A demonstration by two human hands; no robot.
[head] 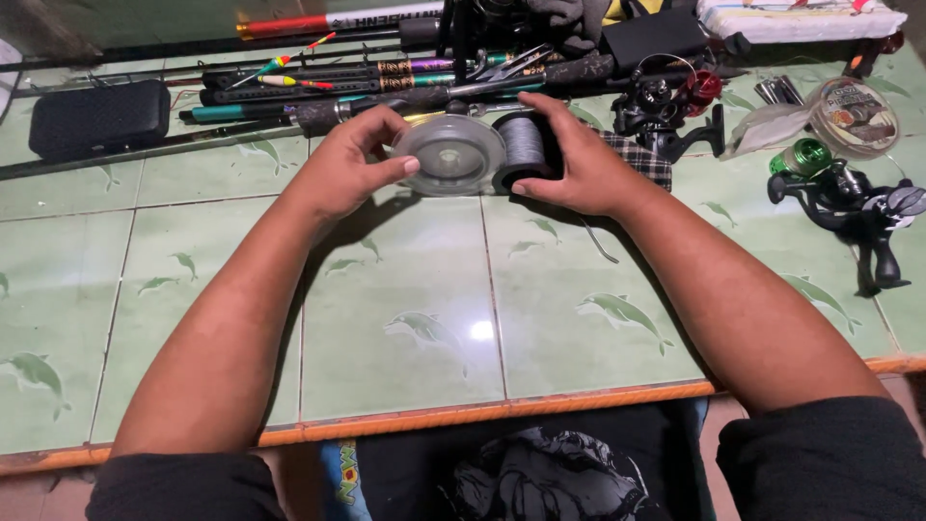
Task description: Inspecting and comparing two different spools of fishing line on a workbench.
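Spool (522,145) of grey line, frame centre, grasped by right hand (577,166) | clear lid (449,153) pinched by left hand (349,170), apparently already taken off | line seemingly not yet unwound.

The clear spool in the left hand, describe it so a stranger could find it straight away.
Start on the green tiled table, below the row of fishing rods along its far edge. The left hand holds the clear spool there. It is a see-through round disc, unlike the grey-line spool touching it in the right hand.
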